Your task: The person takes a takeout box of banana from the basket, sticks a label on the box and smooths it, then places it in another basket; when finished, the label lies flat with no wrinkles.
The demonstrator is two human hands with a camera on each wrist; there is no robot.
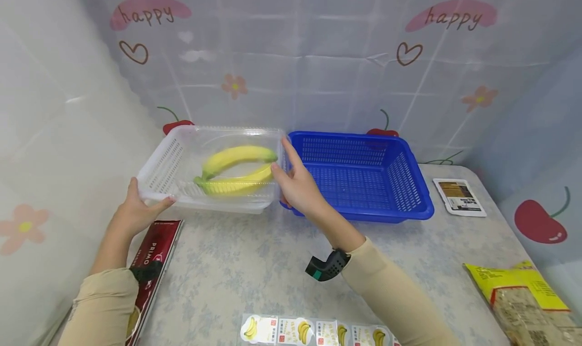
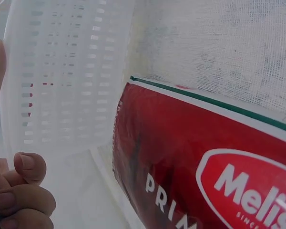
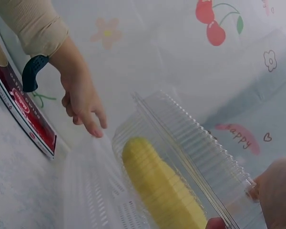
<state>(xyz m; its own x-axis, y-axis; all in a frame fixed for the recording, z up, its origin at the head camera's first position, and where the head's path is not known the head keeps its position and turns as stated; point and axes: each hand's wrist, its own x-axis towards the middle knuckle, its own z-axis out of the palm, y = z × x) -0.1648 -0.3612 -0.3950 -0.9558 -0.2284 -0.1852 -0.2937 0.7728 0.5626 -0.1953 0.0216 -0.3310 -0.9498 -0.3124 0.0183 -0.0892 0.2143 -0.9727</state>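
Observation:
A clear plastic box [image 1: 200,143] with two yellow bananas [image 1: 238,156] inside is at the white basket [image 1: 156,169], overlapping its right part in the head view. My right hand [image 1: 297,184] grips the box by its right end, thumb on the near side and index finger stretched along the edge. The right wrist view shows the lidded box [image 3: 181,138] tilted. At the basket's left near corner, my left hand [image 1: 132,209] holds the rim between thumb and fingers. In the left wrist view, several of its fingers are curled beside the slotted wall.
A blue basket [image 1: 409,184] stands right of the white one. A red packet [image 1: 156,250] lies under my left forearm. A small white pack [image 1: 459,197] and a yellow bag [image 1: 523,290] lie at the right. Banana-printed labels [image 1: 291,331] line the near edge.

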